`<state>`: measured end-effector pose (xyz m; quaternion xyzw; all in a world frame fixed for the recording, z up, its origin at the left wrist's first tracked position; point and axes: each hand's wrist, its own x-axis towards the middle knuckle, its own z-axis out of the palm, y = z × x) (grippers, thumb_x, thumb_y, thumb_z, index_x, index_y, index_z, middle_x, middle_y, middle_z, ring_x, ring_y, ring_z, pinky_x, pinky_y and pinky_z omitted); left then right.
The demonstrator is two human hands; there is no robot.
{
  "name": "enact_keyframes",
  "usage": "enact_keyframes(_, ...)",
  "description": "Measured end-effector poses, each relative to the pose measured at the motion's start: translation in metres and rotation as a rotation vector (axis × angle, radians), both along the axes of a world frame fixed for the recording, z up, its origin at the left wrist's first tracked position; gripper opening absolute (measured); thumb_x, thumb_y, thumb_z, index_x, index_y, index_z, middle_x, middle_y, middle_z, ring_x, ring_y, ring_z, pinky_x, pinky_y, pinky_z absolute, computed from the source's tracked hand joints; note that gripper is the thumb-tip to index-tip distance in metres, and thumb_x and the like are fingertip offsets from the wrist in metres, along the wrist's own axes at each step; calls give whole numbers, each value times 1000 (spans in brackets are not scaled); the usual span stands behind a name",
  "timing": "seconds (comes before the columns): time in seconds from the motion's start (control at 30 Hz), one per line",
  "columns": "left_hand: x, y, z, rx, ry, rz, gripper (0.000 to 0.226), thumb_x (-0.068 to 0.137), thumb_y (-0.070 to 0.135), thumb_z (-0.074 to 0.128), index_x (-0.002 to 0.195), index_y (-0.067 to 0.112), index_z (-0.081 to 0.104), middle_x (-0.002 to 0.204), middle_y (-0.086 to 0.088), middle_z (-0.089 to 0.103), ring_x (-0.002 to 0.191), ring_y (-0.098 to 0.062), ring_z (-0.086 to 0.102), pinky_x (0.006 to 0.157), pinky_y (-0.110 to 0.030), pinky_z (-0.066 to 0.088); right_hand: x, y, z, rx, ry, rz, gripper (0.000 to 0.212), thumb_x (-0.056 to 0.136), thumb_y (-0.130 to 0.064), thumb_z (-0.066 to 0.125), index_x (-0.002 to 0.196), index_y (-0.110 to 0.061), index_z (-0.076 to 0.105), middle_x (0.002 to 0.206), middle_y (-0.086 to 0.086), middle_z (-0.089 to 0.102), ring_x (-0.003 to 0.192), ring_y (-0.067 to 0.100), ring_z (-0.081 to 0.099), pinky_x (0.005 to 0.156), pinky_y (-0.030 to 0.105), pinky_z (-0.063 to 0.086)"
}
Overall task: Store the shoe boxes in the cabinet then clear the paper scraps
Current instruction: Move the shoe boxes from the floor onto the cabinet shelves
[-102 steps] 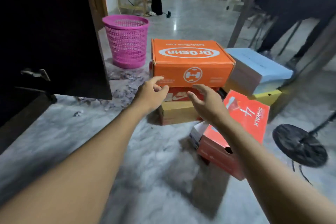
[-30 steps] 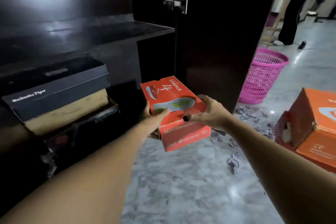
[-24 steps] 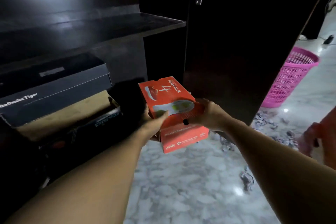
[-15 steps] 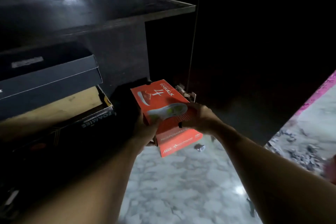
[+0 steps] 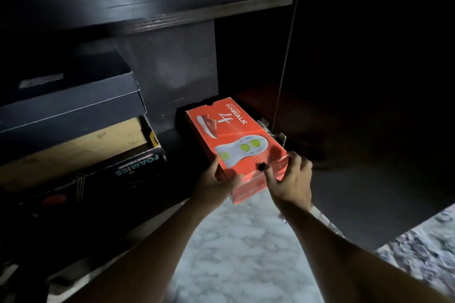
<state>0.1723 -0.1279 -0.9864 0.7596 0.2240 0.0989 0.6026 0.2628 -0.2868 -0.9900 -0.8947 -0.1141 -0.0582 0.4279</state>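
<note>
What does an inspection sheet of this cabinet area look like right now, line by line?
Surface: marble floor, lit patch in front of the cabinet.
Job's things: red shoe box half into the bottom compartment; stacked boxes to its left.
Clutter: paper scraps at right.
Grippers: left hand and right hand grip the box's near end.
Cables: nothing seen.
Surroundings: dark cabinet shelf, open door.

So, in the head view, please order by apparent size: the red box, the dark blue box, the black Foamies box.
1. dark blue box, clearly largest as seen.
2. red box and black Foamies box look similar; the Foamies box is partly hidden in shadow, so no ranking.
</note>
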Motion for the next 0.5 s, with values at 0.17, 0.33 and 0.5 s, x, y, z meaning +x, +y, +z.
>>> enact_keyframes(0.17, 1, 5, -10, 133, -1, -3, 69, 71, 55, 64, 133, 29, 52, 113, 11, 70, 107, 1, 63, 94, -33, 54, -5, 19, -12, 193, 252, 32, 47, 92, -41, 63, 120, -9, 43, 112, 9, 49, 105, 32, 57, 83, 37, 45)
enact_keyframes(0.33, 14, 24, 3, 173, 52, 88, 64, 73, 44, 66, 132, 20, 56, 116, 2, 69, 110, -12, 64, 88, -23, 51, 9, 50, -4, 256, 367, 113, 48, 89, -36, 67, 124, -12, 45, 117, 11, 57, 107, 28, 60, 93, 45, 51)
enact_keyframes(0.5, 26, 47, 15, 127, 115, 159, 54, 91, 22, 66, 141, 17, 48, 121, 5, 63, 118, -18, 59, 91, -27, 49, 19, 79, 3, 226, 500, 266, 58, 76, -40, 68, 127, -20, 50, 120, 9, 62, 112, 29, 61, 100, 46, 49)
